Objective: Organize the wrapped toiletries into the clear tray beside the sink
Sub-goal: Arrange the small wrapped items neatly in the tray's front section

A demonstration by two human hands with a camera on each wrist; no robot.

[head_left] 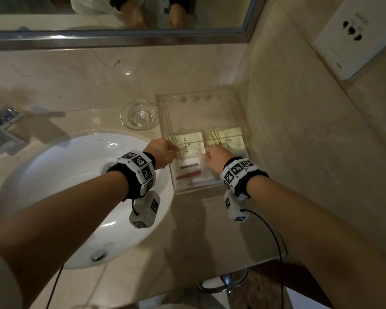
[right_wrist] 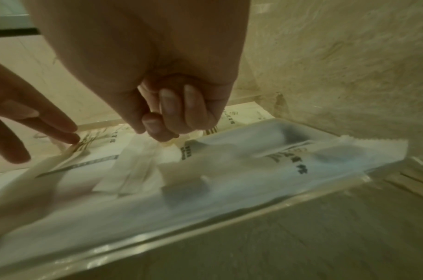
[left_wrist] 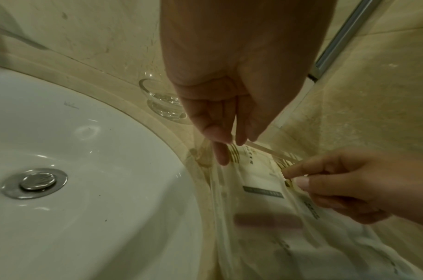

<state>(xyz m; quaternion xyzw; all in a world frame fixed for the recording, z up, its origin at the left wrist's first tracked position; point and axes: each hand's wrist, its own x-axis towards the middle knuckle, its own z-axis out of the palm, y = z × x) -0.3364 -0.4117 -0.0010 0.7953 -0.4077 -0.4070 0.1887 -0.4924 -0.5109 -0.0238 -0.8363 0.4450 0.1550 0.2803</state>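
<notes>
Toiletries (head_left: pixel 191 147) lay flat in my clear tray (head_left: pixel 240 101) — left hand (head_left: pixel 163 152) steadying one packet with loose straight fingers, right hand (head_left: pixel 214 158) pinching its edge to square it.

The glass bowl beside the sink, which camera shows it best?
The head view: the whole glass bowl shows between the sink and the clear tray. In the left wrist view the left hand covers part of it. The right wrist view does not show it.

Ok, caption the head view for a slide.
Both hands arrange wrapped toiletries in the clear tray beside the sink.
</notes>
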